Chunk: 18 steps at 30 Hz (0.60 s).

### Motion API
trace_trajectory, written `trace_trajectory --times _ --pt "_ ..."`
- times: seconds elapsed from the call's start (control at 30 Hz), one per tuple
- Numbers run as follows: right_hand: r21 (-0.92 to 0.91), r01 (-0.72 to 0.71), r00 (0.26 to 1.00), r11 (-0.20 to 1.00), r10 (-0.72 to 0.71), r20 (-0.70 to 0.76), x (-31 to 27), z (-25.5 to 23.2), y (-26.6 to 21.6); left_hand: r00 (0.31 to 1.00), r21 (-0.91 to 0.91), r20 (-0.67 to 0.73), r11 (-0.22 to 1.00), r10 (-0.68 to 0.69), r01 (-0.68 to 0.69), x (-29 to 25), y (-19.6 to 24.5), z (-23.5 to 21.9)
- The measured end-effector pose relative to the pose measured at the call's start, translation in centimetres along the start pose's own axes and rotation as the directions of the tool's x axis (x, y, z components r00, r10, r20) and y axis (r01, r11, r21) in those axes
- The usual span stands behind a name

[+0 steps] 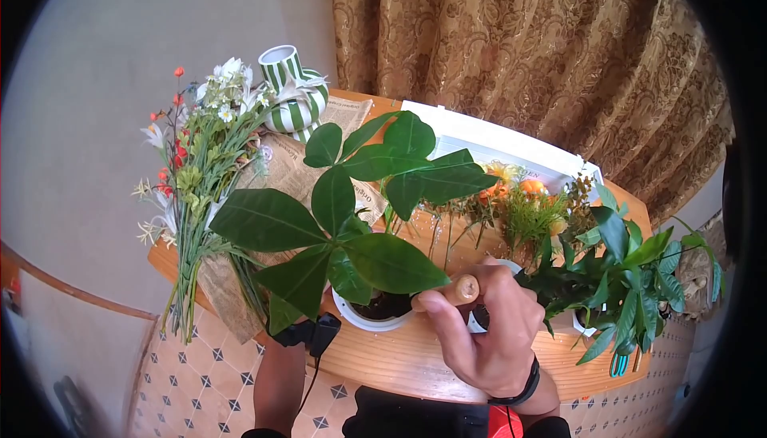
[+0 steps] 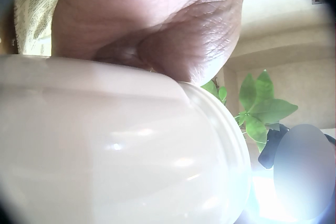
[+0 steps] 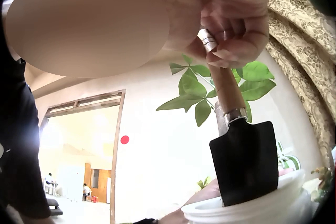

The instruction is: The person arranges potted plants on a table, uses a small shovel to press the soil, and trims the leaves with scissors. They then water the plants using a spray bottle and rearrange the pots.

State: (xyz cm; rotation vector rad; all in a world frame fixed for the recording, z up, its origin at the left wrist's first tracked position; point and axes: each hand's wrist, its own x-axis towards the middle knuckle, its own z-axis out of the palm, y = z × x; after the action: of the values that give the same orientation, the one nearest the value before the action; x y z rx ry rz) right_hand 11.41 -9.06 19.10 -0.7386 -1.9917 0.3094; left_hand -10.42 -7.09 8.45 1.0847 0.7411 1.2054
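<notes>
My right hand (image 1: 499, 330) grips the wooden handle of a small trowel (image 3: 244, 161). Its black blade points down, with the lower edge at the rim of a white flower pot (image 1: 375, 326). Dark soil shows inside, and a plant with broad green leaves (image 1: 327, 242) rises from the pot. In the left wrist view, my left hand (image 2: 152, 19) lies against the pot's side by its rim. Fingertips show at the pot's far side in the right wrist view. From the head camera, leaves hide most of this hand.
Cut flowers (image 1: 196, 174) lie on brown paper at the left, by a green-striped vase (image 1: 292, 90). Orange and yellow flowers (image 1: 527, 198) lie before a white box (image 1: 495, 138). Another leafy plant (image 1: 631, 278) and blue-handled scissors (image 1: 618, 364) are at the wooden table's (image 1: 423, 366) right.
</notes>
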Motion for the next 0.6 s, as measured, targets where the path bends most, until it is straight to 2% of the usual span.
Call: trace_trajectory --times 0.23,0.3,0.6 --pt "-0.02 0.011 0.999 1.0 -0.01 0.051 0.0 0.07 -0.11 1.0 0.0 0.004 1.0 0.005 -0.005 -0.06 0.03 -0.03" --pt "0.008 -0.031 1.0 0.999 0.031 0.003 -0.07 0.12 -0.19 1.0 0.0 0.005 1.0 0.006 -0.006 -0.08 0.04 -0.05" --pt "-0.015 0.013 1.0 1.0 -0.013 0.0 0.05 0.59 0.22 1.0 0.001 0.008 1.0 0.009 -0.009 -0.22 0.05 -0.11"
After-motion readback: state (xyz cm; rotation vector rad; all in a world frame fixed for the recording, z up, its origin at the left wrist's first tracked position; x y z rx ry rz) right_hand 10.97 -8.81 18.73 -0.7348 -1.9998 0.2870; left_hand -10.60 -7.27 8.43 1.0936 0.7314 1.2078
